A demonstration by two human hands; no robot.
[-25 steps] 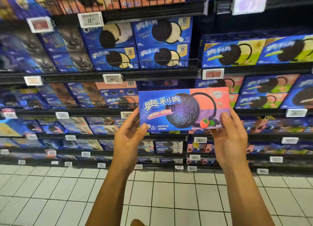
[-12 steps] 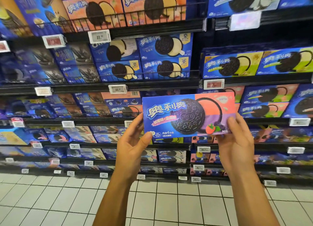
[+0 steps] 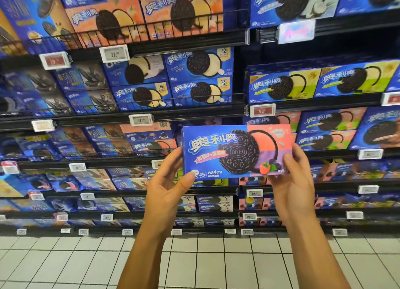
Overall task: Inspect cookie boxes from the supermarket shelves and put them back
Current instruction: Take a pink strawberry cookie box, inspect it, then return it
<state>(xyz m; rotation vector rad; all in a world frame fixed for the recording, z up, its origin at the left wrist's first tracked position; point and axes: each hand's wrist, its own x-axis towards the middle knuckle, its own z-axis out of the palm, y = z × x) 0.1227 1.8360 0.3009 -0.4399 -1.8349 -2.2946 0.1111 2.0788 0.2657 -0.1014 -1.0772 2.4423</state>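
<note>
I hold a blue cookie box (image 3: 218,150) with a pink and purple right half and a large dark cookie printed on it, front face toward me, level, in front of the shelves. My left hand (image 3: 167,185) grips its lower left corner, thumb on the front. My right hand (image 3: 292,180) grips its lower right corner, thumb on the front face. The box's back and my fingers behind it are hidden.
Black shelves (image 3: 151,117) filled with several rows of similar cookie boxes span the whole view, with price tags (image 3: 140,120) on the shelf edges. Matching pink boxes (image 3: 331,120) sit on the shelf right behind the held one. A white tiled floor (image 3: 86,262) lies below.
The view has tilted upward, showing more of the upper shelves. The box stays gripped in both hands, held slightly higher against the shelves and a little to the right.
</note>
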